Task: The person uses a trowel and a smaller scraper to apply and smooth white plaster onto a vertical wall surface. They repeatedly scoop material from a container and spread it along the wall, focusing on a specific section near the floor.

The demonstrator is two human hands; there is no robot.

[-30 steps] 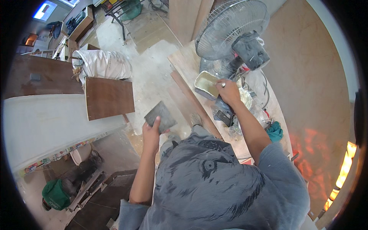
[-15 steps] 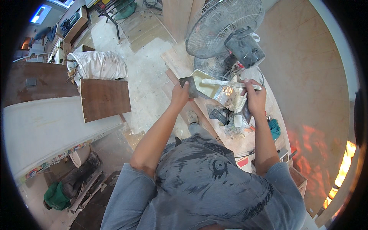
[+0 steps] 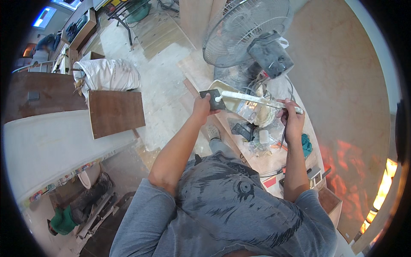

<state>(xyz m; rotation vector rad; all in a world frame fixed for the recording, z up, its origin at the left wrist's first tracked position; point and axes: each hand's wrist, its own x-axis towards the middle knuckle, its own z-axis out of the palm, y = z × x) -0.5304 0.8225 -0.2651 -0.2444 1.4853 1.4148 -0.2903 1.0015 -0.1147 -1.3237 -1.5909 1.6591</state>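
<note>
My left hand [image 3: 202, 108] grips a dark, flat, square plate [image 3: 206, 94], thumb on top. A long stick [image 3: 257, 100] coated in white is held near its far end by my right hand [image 3: 293, 122]. White paste [image 3: 218, 99] at the stick's tip touches the plate's right side. Below my right fingers a thin dark strip [image 3: 283, 136] hangs down; I cannot tell what it is. Beneath the stick sits a cream tub [image 3: 231, 105], partly hidden by the stick and plate.
A dusty standing fan [image 3: 272, 53] stands just beyond the tub. A cluttered bench [image 3: 252, 150] holds a black tool [image 3: 242, 131] and a teal cloth [image 3: 306, 145]. A brown board [image 3: 116, 113] and white sack [image 3: 112, 73] are at left. Another person [image 3: 68, 219] is low at left.
The stick has come out of the tub, and its paste-covered tip now rests on the plate. My right hand has moved a little right and nearer to me.
</note>
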